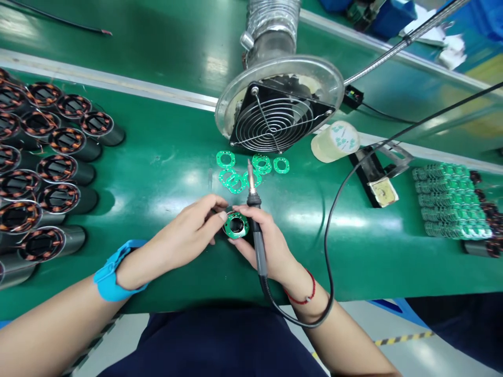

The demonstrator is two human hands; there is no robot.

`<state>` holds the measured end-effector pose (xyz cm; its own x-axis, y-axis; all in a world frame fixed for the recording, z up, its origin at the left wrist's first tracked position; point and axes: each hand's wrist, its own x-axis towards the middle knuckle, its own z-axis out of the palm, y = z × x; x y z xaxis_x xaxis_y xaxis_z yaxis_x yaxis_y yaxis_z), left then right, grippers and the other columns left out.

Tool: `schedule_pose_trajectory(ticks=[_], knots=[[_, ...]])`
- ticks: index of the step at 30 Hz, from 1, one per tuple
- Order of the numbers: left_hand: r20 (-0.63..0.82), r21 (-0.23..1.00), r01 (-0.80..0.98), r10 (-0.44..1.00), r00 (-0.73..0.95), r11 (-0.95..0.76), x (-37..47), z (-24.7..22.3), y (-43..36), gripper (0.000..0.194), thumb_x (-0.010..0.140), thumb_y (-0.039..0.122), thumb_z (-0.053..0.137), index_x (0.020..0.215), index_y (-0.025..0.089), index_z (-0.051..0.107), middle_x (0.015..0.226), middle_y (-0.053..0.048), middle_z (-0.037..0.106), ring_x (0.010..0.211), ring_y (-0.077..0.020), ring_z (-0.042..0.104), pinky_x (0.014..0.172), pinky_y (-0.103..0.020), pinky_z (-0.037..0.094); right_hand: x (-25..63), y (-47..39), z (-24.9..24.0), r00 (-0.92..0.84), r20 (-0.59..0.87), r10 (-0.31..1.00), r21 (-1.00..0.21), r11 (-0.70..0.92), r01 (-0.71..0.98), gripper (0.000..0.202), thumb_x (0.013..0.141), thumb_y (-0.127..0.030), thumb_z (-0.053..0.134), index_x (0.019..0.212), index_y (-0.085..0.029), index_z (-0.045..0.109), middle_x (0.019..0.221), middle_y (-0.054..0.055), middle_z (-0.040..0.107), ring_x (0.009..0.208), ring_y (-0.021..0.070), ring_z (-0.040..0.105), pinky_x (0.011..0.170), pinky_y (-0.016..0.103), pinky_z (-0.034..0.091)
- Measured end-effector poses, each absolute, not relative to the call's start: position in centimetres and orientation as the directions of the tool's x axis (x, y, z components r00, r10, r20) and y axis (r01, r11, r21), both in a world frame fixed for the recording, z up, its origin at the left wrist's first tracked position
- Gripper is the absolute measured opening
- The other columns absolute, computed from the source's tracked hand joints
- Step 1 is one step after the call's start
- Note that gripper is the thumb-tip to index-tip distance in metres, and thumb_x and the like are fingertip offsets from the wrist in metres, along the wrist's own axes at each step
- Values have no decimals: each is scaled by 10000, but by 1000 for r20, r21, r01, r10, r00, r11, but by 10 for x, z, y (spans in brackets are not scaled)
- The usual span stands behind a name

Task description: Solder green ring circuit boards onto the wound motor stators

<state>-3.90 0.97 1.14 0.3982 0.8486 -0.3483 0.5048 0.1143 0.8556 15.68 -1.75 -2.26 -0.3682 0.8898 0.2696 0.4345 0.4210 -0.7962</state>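
A motor stator topped by a green ring-shaped circuit board [237, 225] stands between my hands on the green bench. My left hand [198, 225] is closed at its left side, thumb and forefinger at the board's rim; its other fingers are partly hidden. In my right hand [277, 248] lies a soldering iron [259, 246], its tip pointing away from me, clear of the stator's board. The thumb and forefinger of that same hand also rest on the right side of the stator. Just beyond lie several loose green ring boards [234, 182], some overlapping.
A round fume extractor with a fan grille [273, 125] hangs over the loose boards. Wound stators [58, 167] crowd the left. At right are a tape roll [328, 144], an iron stand with a sponge [383, 192] and stacked ring boards [456, 201]. The iron's black cable [329, 246] loops over my right forearm.
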Motion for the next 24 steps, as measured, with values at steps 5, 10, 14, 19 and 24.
schedule_pose_trajectory(ticks=[5, 10, 14, 19, 24], knots=[[-324, 906, 406, 817, 478, 122, -37, 12, 7, 343, 947, 368, 487, 1257, 267, 592, 1176, -41, 671, 1065, -202, 635, 914, -349, 515, 152, -18, -23, -305, 405, 862, -799, 496, 340, 532, 877, -163, 640, 1333, -302, 404, 1249, 94, 636, 1147, 232, 649, 958, 449, 558], [-348, 935, 245, 790, 505, 255, -33, 16, 6, 263, 957, 303, 425, 994, 220, 672, 1022, -19, 718, 962, -177, 655, 898, -321, 524, 151, -20, -8, -310, 397, 864, -807, 490, 329, 555, 899, -198, 640, 1386, -283, 389, 1289, 97, 639, 1177, 226, 642, 986, 427, 556], [-381, 925, 182, 792, 477, 335, -27, 23, 3, 267, 958, 306, 418, 952, 205, 665, 967, -24, 717, 928, -175, 652, 837, -295, 538, 149, -23, -6, -262, 416, 871, -826, 482, 292, 533, 908, -198, 628, 1383, -269, 396, 1310, 106, 623, 1198, 226, 630, 1013, 427, 541], [-331, 943, 109, 851, 407, 314, -17, 24, -5, 309, 929, 306, 444, 1092, 182, 675, 1098, -49, 717, 1046, -192, 647, 913, -306, 530, 137, -31, -15, -143, 413, 899, -898, 429, 102, 554, 903, -147, 590, 1386, -298, 363, 1352, 107, 551, 1275, 225, 561, 1071, 477, 494], [-294, 952, 171, 916, 272, 255, -10, 15, -13, 442, 873, 323, 510, 1255, 136, 629, 1190, -92, 686, 1177, -224, 608, 1031, -355, 479, 123, -37, -21, 15, 364, 931, -931, 364, -24, 578, 888, -92, 548, 1363, -355, 350, 1240, 53, 541, 1246, 189, 543, 1111, 484, 450]])
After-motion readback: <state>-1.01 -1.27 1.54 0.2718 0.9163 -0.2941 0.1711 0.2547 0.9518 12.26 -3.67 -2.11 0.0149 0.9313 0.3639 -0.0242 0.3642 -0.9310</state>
